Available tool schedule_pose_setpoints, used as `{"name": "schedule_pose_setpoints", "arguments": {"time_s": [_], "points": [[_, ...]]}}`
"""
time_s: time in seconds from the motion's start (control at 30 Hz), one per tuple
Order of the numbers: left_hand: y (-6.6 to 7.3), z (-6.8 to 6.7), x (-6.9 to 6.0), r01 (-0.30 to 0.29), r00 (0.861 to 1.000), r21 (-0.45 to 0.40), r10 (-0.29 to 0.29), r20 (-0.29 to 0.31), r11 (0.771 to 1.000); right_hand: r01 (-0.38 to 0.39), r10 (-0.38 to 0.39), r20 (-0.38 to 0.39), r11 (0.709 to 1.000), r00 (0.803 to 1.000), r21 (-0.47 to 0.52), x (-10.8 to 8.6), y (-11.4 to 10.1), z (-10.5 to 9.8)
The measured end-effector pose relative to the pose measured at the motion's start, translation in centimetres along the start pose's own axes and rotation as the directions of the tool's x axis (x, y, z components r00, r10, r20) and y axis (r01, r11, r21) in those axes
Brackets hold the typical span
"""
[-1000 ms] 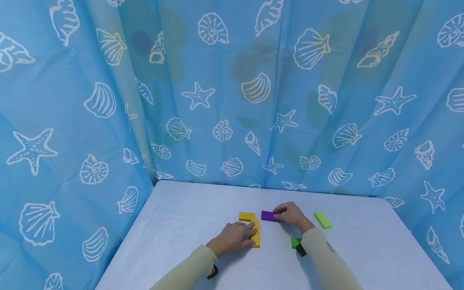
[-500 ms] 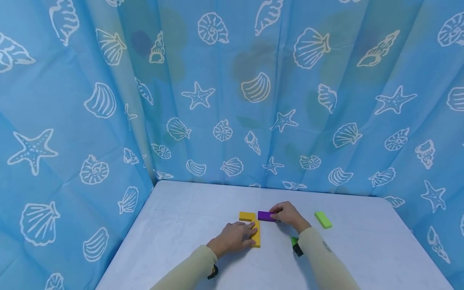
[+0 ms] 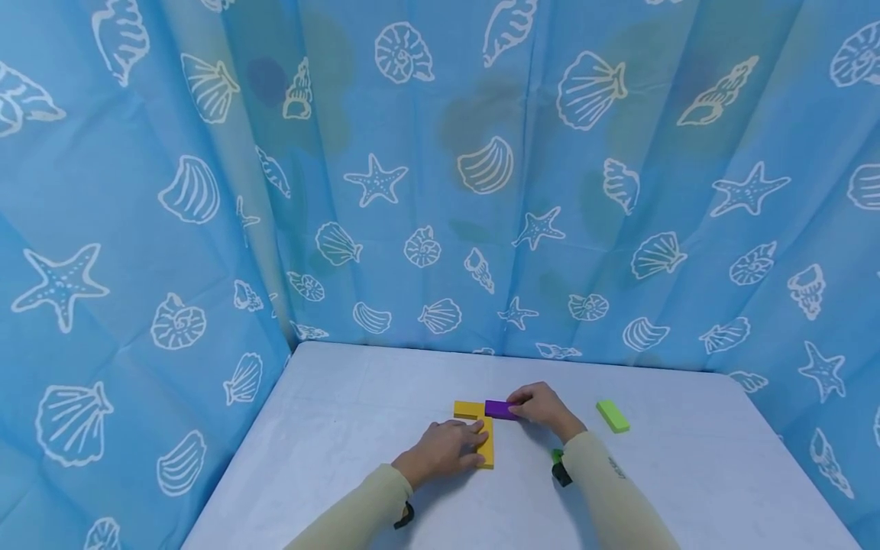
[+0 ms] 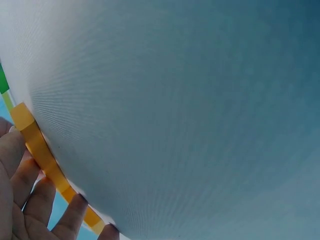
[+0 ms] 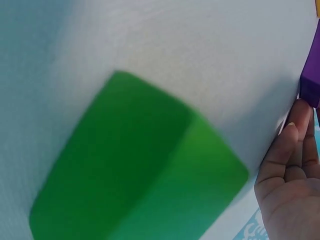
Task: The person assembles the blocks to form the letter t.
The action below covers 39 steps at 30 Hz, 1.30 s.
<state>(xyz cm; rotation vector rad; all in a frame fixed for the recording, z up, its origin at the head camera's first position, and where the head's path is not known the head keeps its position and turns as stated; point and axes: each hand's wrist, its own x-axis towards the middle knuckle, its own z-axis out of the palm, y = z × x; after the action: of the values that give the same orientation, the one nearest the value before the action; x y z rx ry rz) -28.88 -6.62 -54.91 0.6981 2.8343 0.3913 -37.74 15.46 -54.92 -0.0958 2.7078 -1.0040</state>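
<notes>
In the head view, a yellow block (image 3: 469, 410) lies crosswise at the far end of a lengthwise yellow block (image 3: 486, 444), making an angle. My left hand (image 3: 443, 451) rests against the lengthwise block, its fingers extended along it; the left wrist view shows thumb and fingertips touching the yellow edge (image 4: 46, 159). My right hand (image 3: 546, 409) pinches the right end of a purple block (image 3: 499, 410) between thumb and fingers. That block lies flat, its left end right by the yellow corner; whether they touch, I cannot tell.
A green block (image 5: 130, 160), mostly hidden by the right wrist in the head view, lies beneath that wrist. Farther right is a light green block (image 3: 613, 416). A white-covered table (image 3: 330, 420) meets a blue shell-print curtain (image 3: 412, 191) at its back and left.
My right hand has slid the purple block left, bringing it up to the yellow blocks. The left hand and the yellow blocks have stayed in place.
</notes>
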Motion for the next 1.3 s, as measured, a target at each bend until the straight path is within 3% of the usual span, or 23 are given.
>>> {"name": "schedule_pose_setpoints", "arguments": {"time_s": [0.53,1.3], "points": [[0.20,-0.29,-0.26,0.001,1.000,-0.011,-0.001,0.003,1.000,-0.003,0.003,0.020,1.000,1.000,0.017,-0.16,-0.07,-0.16],[-0.10,0.43,0.15,-0.008,1.000,-0.005,0.008,-0.004,1.000,-0.015,0.014,0.021,1.000,1.000,0.022,-0.47,0.03,0.20]]}}
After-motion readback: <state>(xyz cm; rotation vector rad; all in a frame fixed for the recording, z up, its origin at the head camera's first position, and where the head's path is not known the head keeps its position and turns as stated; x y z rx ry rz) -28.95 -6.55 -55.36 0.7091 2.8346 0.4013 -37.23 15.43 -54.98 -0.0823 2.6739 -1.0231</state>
